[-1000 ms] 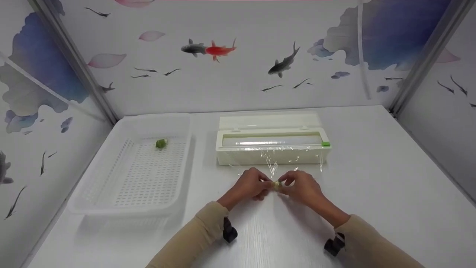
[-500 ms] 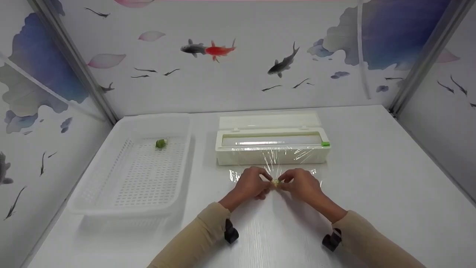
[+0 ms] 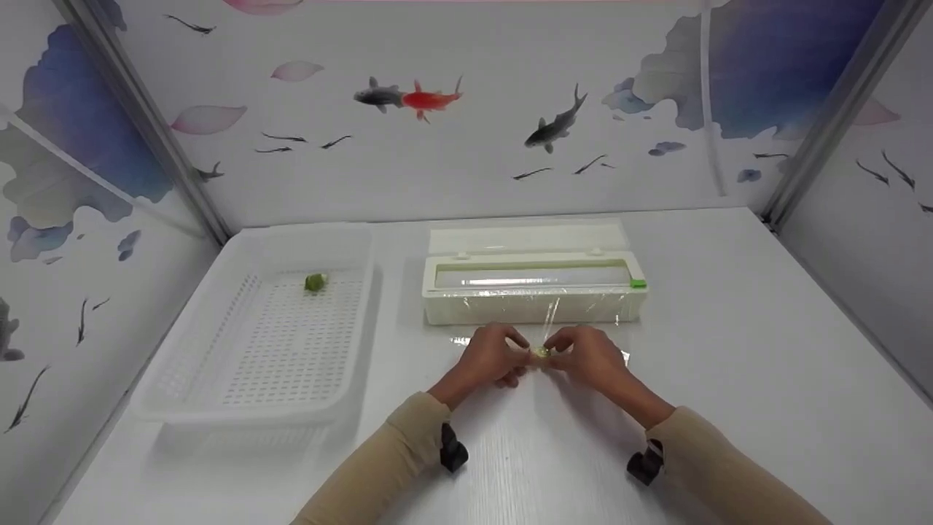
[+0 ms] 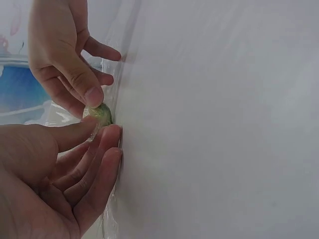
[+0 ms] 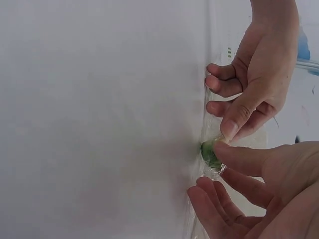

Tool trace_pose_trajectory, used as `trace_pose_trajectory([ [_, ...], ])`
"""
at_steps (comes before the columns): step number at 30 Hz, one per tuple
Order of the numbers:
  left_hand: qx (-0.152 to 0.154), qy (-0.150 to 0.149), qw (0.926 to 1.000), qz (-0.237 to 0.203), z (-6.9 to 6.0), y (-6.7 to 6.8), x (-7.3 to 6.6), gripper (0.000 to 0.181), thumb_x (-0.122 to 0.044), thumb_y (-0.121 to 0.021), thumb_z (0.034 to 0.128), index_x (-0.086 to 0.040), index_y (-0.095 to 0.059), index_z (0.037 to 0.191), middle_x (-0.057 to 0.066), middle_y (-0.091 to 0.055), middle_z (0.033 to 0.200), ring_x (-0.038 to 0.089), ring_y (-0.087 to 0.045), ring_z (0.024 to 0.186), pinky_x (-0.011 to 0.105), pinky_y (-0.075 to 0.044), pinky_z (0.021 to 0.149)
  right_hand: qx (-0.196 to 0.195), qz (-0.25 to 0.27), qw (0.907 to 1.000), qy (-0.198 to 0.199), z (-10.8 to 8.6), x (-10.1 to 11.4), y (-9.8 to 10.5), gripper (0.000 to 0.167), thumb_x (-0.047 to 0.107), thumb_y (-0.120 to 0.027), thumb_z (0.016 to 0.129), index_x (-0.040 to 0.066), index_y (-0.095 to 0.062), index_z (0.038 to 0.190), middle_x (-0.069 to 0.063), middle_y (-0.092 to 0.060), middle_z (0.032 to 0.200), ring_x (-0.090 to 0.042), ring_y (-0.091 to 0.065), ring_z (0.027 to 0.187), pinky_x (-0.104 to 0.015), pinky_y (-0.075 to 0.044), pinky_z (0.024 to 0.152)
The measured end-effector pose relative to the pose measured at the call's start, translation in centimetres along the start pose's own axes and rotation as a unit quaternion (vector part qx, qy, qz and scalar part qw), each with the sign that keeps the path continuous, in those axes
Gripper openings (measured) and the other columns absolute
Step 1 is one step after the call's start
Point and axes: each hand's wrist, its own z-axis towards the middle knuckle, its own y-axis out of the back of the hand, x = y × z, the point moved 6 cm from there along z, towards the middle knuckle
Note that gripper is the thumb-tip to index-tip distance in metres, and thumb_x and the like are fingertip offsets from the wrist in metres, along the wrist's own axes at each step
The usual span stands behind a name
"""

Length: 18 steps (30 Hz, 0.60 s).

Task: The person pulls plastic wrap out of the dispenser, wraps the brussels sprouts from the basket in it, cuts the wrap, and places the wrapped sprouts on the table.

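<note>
A small round green Brussels sprout [image 5: 210, 153] sits under clear cling film between my two hands, low over the white table. The thumb and fingers of my left hand [image 3: 496, 356] pinch its left side. From the right, my right hand [image 3: 589, 357] pinches the film-covered sprout as well, fingertips almost meeting the left ones. Cling film [image 3: 459, 340] stretches from a cream dispenser box [image 3: 532, 308] just beyond the hands, creased toward the sprout. Fingers hide much of the sprout in the head view.
To the left stands a white perforated basket [image 3: 244, 415] holding another green sprout [image 3: 315, 282]. The dispenser's lid [image 3: 528, 237] is raised at the back, and a green slider [image 3: 638, 284] sits at its right end. Printed panels enclose the table.
Both hands have shifted slightly away from the body, toward the dispenser, with the sprout between them. The creases in the film have changed; its taut fan of folds has slackened.
</note>
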Motion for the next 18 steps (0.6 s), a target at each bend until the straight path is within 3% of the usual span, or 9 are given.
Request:
trace_pose_trajectory([
  [4, -0.009, 0.005, 0.9999, -0.006, 0.22, 0.05, -0.03, 0.010, -0.008, -0.074, 0.0902, -0.004, -0.071, 0.099, 0.013, -0.073, 0.069, 0.011, -0.060, 0.045, 0.023, -0.053, 0.042, -0.002, 0.000, 1.0000, -0.008, 0.17, 0.01, 0.01, 0.020, 0.015, -0.078, 0.086, 0.009, -0.078, 0.105, -0.014, -0.075, 0.105, -0.026, -0.068, 0.096, -0.029, -0.049, 0.064],
  [9, -0.019, 0.001, 0.9998, 0.003, 0.43, 0.37, -0.16, 0.005, -0.011, -0.073, 0.0912, -0.006, -0.074, 0.093, 0.013, -0.073, 0.069, 0.010, -0.059, 0.044, 0.021, -0.051, 0.041, -0.005, 0.024, 0.9995, -0.017, 0.45, 0.14, -0.21, 0.027, 0.014, -0.079, 0.085, 0.004, -0.074, 0.110, -0.016, -0.073, 0.108, -0.018, -0.067, 0.075, -0.025, -0.050, 0.058],
  [18, -0.016, 0.011, 0.9998, 0.008, 0.77, 0.50, -0.11, 0.010, -0.014, -0.074, 0.0909, -0.007, -0.073, 0.099, 0.012, -0.074, 0.071, 0.012, -0.063, 0.046, 0.022, -0.052, 0.043, -0.006, 0.036, 0.9992, -0.015, 0.88, -0.02, -0.19, 0.018, 0.009, -0.076, 0.085, 0.007, -0.076, 0.103, -0.013, -0.072, 0.099, -0.010, -0.061, 0.056, -0.022, -0.046, 0.049],
])
